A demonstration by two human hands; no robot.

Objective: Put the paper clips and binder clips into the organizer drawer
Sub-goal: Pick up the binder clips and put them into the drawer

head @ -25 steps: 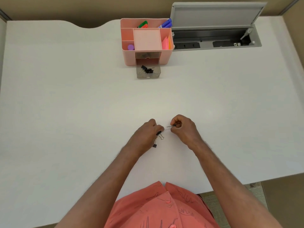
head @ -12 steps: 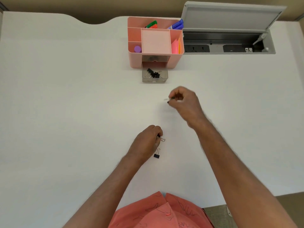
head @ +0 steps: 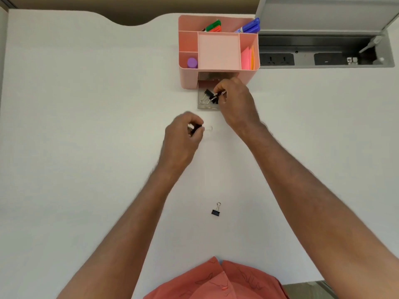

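My right hand (head: 234, 102) pinches a clip over the drawer (head: 205, 105); left hand (head: 183, 134) grip clamped on a binder clip (head: 195, 128). One spare clip (head: 216, 209) on the surface (head: 86, 126).

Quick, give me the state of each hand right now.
Left hand: pinches a binder clip above the table.
Right hand: pinches a small clip over the organizer drawer.

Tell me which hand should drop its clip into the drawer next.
Right. The right hand is over the open drawer, pinching a small clip. The left hand, holding a binder clip, is short of it.
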